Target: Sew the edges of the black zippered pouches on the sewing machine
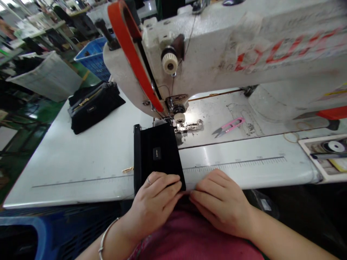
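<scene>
A black fabric pouch [146, 144] with a small label lies on the sewing machine table, its far edge by the presser foot [187, 126]. My left hand [159, 195], with a ring and a bracelet, is closed on the pouch's near right corner. My right hand [219, 198] pinches at the same near edge, close beside the left fingertips. What sits between the right fingertips is mostly hidden, but it looks like the pouch's edge. A gold zipper pull [128, 169] sticks out on the pouch's left side.
The sewing machine [217, 54] spans the back. Pink thread snips [230, 126] lie right of the presser foot. More black pouches [94, 108] are stacked at left. A tray with a bobbin [334, 146] is at right; a blue basket [93, 57] stands behind the table.
</scene>
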`<state>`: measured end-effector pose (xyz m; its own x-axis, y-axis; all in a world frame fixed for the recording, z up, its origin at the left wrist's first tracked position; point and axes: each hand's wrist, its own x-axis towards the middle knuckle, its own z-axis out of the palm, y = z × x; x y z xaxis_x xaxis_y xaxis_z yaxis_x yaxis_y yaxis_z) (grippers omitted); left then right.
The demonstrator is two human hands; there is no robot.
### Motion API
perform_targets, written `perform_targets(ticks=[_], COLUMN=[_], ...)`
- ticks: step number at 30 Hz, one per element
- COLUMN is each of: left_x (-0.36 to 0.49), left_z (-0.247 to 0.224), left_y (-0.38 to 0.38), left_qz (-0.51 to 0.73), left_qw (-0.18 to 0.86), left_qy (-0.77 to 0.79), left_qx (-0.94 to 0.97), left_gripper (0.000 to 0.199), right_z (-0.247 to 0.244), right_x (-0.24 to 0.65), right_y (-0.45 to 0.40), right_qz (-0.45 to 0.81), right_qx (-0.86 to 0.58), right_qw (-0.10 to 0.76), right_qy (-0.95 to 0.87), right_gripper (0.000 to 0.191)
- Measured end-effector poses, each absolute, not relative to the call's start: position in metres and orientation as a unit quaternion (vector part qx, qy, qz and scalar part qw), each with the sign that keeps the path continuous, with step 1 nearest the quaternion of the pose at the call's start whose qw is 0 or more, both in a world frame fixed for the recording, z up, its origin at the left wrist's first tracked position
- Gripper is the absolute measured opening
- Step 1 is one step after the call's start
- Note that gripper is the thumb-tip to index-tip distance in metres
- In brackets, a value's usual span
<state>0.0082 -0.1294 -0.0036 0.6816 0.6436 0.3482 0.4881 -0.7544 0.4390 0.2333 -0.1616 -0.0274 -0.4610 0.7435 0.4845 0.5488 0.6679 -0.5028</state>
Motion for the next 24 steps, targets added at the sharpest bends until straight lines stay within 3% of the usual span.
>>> perform_targets(ticks=[13, 24], left_x=[-0.006, -0.007], left_z=[-0.001, 0.003], left_y=[-0.121, -0.115], left_qz=[0.239, 0.209], left_qw=[0.132, 0.176], left_qy=[0.258, 0.246], left_qx=[0.927, 0.930], left_gripper=[0.017, 0.019], right_z=[-0.020, -0.016], right_x=[0.223, 0.221], right_y=[-0.156, -0.139], right_qz=[0.091, 0.079], right_qx=[-0.381, -0.344], right_qw=[0.353, 0.320], right_qy=[-0.850, -0.879], right_gripper=[0.021, 0.024])
